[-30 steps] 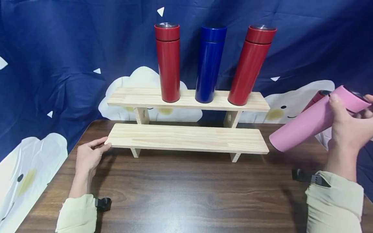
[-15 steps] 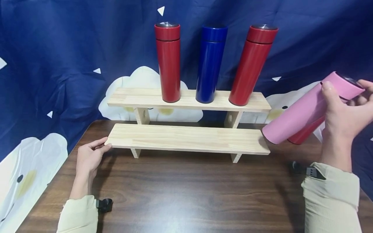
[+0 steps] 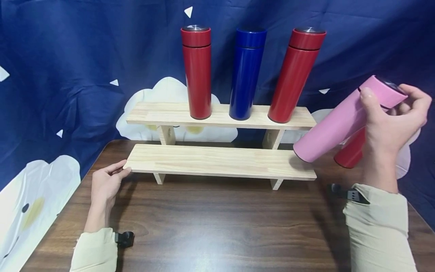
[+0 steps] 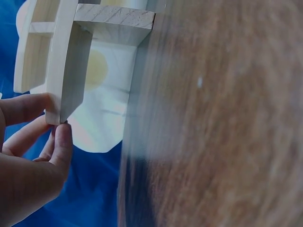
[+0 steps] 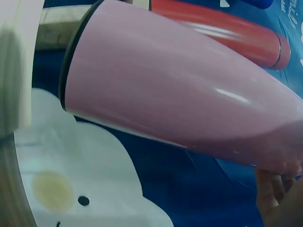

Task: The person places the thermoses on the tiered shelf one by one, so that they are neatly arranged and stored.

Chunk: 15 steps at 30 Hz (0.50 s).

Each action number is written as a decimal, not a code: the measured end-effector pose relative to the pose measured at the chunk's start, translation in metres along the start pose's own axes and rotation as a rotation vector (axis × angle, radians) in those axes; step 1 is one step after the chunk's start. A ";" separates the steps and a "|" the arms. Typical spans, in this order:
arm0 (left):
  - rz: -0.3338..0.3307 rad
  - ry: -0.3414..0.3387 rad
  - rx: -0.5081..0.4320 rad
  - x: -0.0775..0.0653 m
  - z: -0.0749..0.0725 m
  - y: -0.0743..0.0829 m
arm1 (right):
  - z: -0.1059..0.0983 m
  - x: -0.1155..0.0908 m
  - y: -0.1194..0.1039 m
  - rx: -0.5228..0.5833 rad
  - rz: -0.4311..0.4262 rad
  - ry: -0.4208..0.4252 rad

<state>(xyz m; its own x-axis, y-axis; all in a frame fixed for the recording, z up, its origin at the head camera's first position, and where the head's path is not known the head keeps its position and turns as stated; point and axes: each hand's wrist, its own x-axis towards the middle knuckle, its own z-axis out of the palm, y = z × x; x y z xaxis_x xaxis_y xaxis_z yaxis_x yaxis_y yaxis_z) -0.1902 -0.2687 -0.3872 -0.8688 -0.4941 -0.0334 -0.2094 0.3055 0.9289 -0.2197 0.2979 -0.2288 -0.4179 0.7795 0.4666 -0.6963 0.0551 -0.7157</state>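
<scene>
In the head view my right hand (image 3: 391,130) grips a pink thermos flask (image 3: 336,122) near its lid. The flask is tilted, its base pointing down and left, above the right end of a two-tier wooden shelf (image 3: 217,162). The right wrist view shows the flask's base (image 5: 71,61) apart from the shelf board (image 5: 16,71). My left hand (image 3: 108,181) pinches the left corner of the lower board; the left wrist view has the thumb and fingers on that corner. On the upper tier stand a red flask (image 3: 198,75), a blue flask (image 3: 247,75) and another red flask (image 3: 295,77).
Behind my right wrist another red flask (image 3: 350,151) is partly hidden, at the table's right side. The shelf stands on a brown wooden table (image 3: 210,226). A dark blue cloth (image 3: 85,45) with white cloud shapes hangs behind it.
My right hand has carried the pink flask leftward, so its base is now over the lower board's right end. The red flask behind shows more of its lower part. My left hand stays put.
</scene>
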 end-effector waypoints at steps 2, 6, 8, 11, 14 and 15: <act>-0.004 0.005 -0.002 0.000 0.000 0.000 | 0.003 -0.001 0.002 0.038 0.009 -0.006; -0.010 0.005 -0.009 -0.001 0.001 0.001 | 0.009 -0.005 0.005 0.116 0.008 -0.016; -0.010 -0.003 -0.012 -0.001 0.001 0.001 | 0.012 -0.007 0.005 0.142 0.017 -0.015; -0.014 -0.018 -0.003 -0.002 0.000 0.002 | 0.016 -0.010 0.005 0.170 0.037 -0.014; -0.025 -0.025 0.015 -0.002 -0.001 0.002 | 0.019 -0.015 0.007 0.163 0.055 -0.034; -0.028 -0.029 0.018 -0.002 -0.002 0.001 | 0.020 -0.017 0.008 0.150 0.057 -0.043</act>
<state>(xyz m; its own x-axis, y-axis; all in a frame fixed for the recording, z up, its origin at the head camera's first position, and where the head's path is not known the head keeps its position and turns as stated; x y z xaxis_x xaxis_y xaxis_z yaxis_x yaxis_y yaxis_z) -0.1875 -0.2686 -0.3850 -0.8750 -0.4790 -0.0701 -0.2417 0.3068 0.9206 -0.2300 0.2726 -0.2325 -0.4819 0.7509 0.4517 -0.7486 -0.0849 -0.6576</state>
